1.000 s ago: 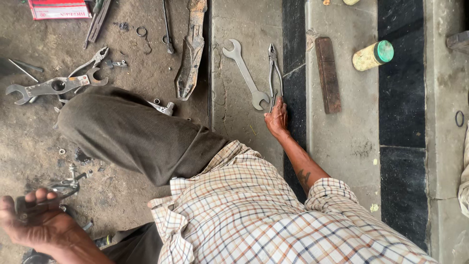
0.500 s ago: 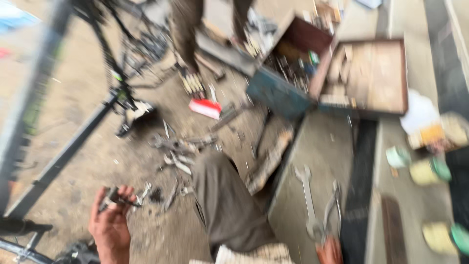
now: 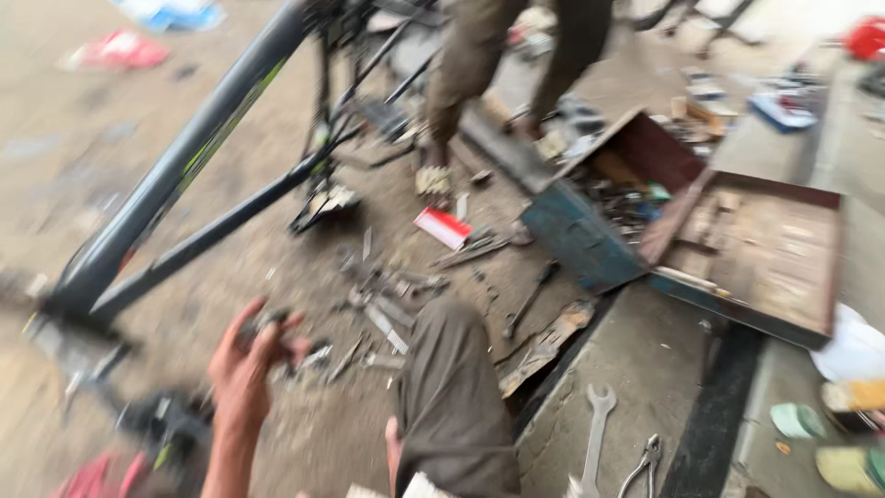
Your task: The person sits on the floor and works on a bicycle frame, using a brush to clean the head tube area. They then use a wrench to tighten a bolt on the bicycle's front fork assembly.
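Small dark metal part (image 3: 267,325), too blurry to identify, is pinched in the left hand (image 3: 244,369) just above the dirt floor; the right hand (image 3: 395,452) peeks out by the knee, grip unclear. With loose greasy tools (image 3: 387,309) scattered just right, it'd vanish among them if dropped.

Blurred small part (image 3: 267,323) in left grip (image 3: 247,364)

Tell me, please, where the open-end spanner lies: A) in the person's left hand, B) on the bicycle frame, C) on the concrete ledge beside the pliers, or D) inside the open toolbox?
C: the spanner lies flat on the concrete ledge, just left of the pliers.
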